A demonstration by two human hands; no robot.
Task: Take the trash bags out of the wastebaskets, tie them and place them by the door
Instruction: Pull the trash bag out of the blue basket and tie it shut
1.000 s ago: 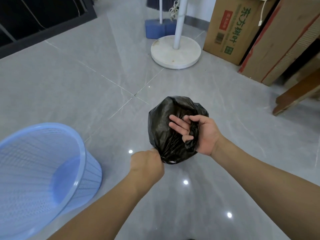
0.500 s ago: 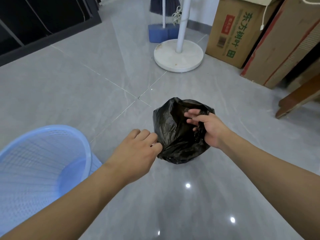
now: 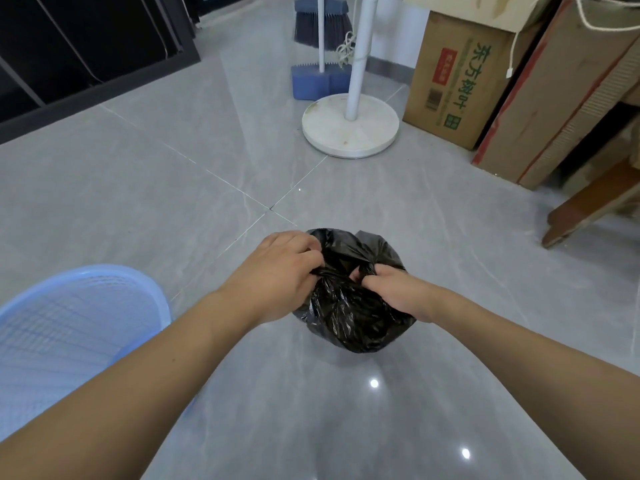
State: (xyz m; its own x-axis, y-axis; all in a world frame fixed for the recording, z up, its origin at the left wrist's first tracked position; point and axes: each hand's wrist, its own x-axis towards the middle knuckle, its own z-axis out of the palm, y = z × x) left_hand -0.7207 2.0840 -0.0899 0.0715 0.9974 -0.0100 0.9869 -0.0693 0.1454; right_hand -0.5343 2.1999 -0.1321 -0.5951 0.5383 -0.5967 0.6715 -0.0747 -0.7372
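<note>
Both hands, left hand and right hand, gripped the black trash bag at its gathered mouth; a snug knot needed opposing pulls.

Brown cardboard box standing behind round white stand base: green Chinese characters printed in vertical line on front face, reading 东方树叶. Beside them red rectangular label, its characters too small to read. Below label small barcode, digits not legible. Small green square mark near bottom corner. No other readable text.
</note>
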